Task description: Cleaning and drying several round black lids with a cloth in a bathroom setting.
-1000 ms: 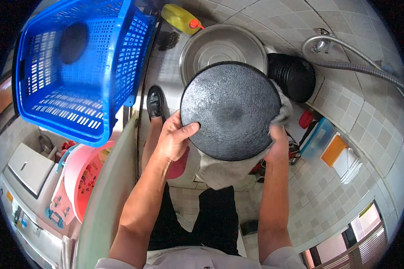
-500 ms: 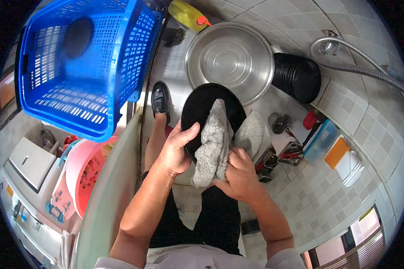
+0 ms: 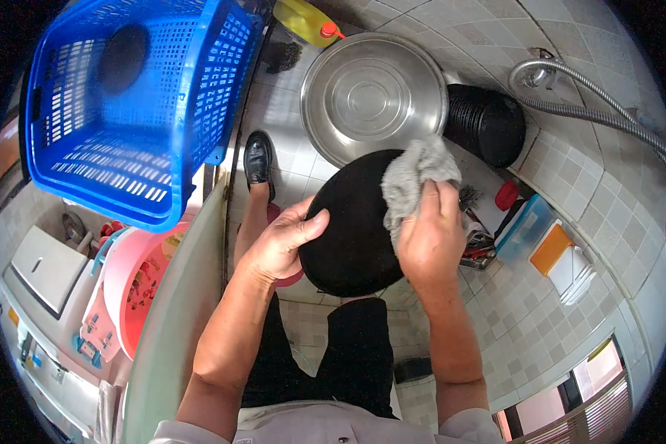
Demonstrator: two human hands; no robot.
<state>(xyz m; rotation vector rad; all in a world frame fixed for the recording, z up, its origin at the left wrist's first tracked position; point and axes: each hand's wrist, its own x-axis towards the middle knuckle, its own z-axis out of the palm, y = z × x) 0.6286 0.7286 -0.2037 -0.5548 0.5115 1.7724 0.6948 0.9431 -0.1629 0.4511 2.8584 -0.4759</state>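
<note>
The person holds a round black plate (image 3: 348, 229) in the air in front of the knees, its dark flat face turned up, on the near side of a wide steel basin (image 3: 322, 103). The left hand (image 3: 283, 240) is partly closed on the plate's left edge, thumb lying over the face and the other fingers mostly out of sight beneath. The right hand (image 3: 433, 237) is curled around a crumpled grey cloth (image 3: 411, 177), which lies against the plate's upper right edge; I can't see that hand's thumb.

To the right of the basin, near the tiled wall (image 3: 570, 159), a stack of black plates (image 3: 488, 126) lies on its side, below a coiled metal shower hose (image 3: 592, 111). A yellow bottle (image 3: 300, 21) with a red cap is just beside the basin's far left rim. Off to the left stands a big blue plastic basket (image 3: 176, 126) with a dark round thing (image 3: 123, 61) inside, and nearer the person is a pink tub (image 3: 117, 285).
</note>
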